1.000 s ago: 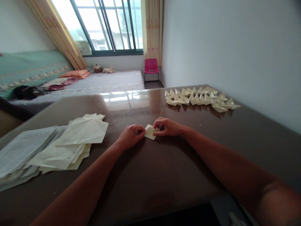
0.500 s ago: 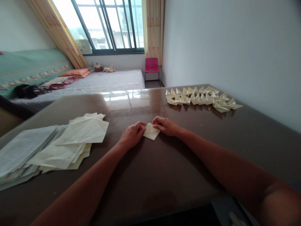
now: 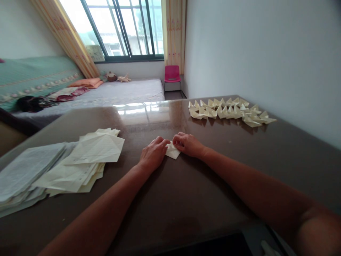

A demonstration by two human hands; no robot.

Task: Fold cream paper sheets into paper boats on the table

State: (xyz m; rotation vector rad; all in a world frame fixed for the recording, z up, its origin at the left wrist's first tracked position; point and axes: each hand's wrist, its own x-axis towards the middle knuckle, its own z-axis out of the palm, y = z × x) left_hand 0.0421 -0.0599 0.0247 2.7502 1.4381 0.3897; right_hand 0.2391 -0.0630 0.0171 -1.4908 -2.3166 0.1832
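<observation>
A small folded piece of cream paper [image 3: 173,152] lies on the brown table [image 3: 183,192] with one corner toward me. My left hand [image 3: 155,151] is closed on its left side, fingertips pressed on the paper. On the upper right part, my right hand [image 3: 188,144] grips it with bent fingers. The fingers of both hands cover the far edge of the paper. Several folded paper boats [image 3: 229,112] stand in rows at the far right of the table.
Loose cream sheets [image 3: 98,149] lie in a pile on the left, beside a stack of greyish papers [image 3: 29,170]. Beyond the table are a bed [image 3: 138,90], a pink chair [image 3: 172,74] and a window. A white wall [image 3: 255,60] runs along the right.
The paper has been turned flatter, with its near corner toward me. My left hand has moved slightly right and over the paper's edge; the fingers of both hands have drawn closer together.
</observation>
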